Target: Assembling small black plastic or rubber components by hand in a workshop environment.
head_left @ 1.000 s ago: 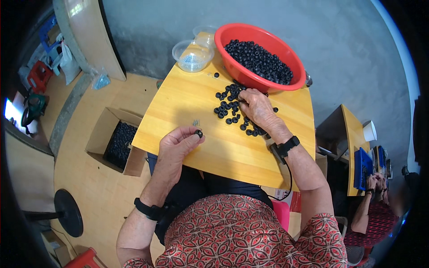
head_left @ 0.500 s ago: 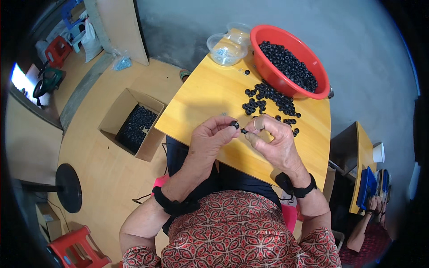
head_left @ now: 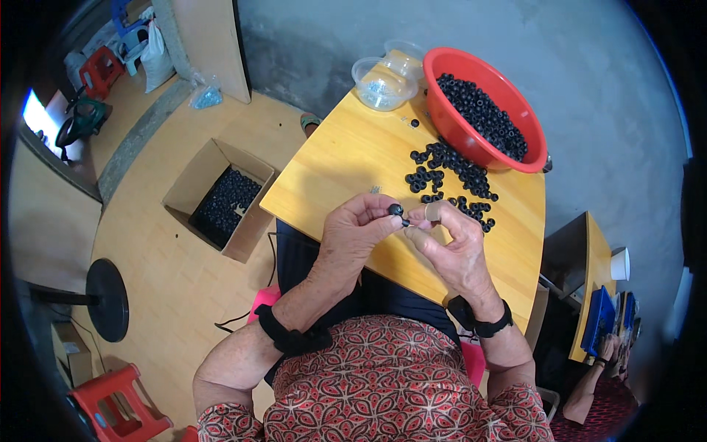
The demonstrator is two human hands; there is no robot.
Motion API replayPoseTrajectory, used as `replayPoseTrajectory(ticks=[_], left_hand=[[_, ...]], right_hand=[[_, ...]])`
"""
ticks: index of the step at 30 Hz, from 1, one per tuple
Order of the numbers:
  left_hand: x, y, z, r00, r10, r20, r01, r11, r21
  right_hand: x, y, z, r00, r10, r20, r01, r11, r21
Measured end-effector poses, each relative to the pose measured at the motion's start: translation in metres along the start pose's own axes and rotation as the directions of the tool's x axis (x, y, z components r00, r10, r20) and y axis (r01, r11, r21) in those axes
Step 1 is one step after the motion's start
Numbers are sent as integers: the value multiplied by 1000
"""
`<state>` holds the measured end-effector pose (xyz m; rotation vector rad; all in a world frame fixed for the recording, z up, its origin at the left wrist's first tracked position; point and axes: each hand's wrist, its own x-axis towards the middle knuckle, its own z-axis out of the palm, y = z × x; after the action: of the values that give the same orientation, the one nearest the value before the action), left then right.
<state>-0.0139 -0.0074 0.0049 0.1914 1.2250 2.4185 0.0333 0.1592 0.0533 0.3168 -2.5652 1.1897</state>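
Observation:
Over the near part of the yellow table, my two hands meet fingertip to fingertip. My left hand is closed in a pinch on a small round black plastic part. With thumb and forefinger, my right hand pinches a smaller dark piece against that part; its exact shape is partly hidden by the fingers. Just beyond the hands lie many loose black ring-like parts. Behind them stands a red basin filled with more of the same parts.
Two clear plastic bowls stand at the table's far left, one holding small pale bits. A cardboard box of black parts sits on the floor to the left. Red stools and a black round stand base are farther left. Another person's hands work at right.
The black part and the small piece, apart before, now touch. The two hands have drawn together. The whole view has shifted slightly.

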Motion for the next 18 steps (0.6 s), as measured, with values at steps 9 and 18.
replayPoseTrajectory(ticks=[9, 18], left_hand=[[-1, -1, 2, 1000, -5, 4, 6, 1000, -25], [-3, -1, 4, 1000, -22, -5, 22, 998, -58]], right_hand=[[-9, 5, 12, 988, 117, -97, -99, 980, 172], [-9, 2, 12, 991, 69, -115, -55, 992, 117]])
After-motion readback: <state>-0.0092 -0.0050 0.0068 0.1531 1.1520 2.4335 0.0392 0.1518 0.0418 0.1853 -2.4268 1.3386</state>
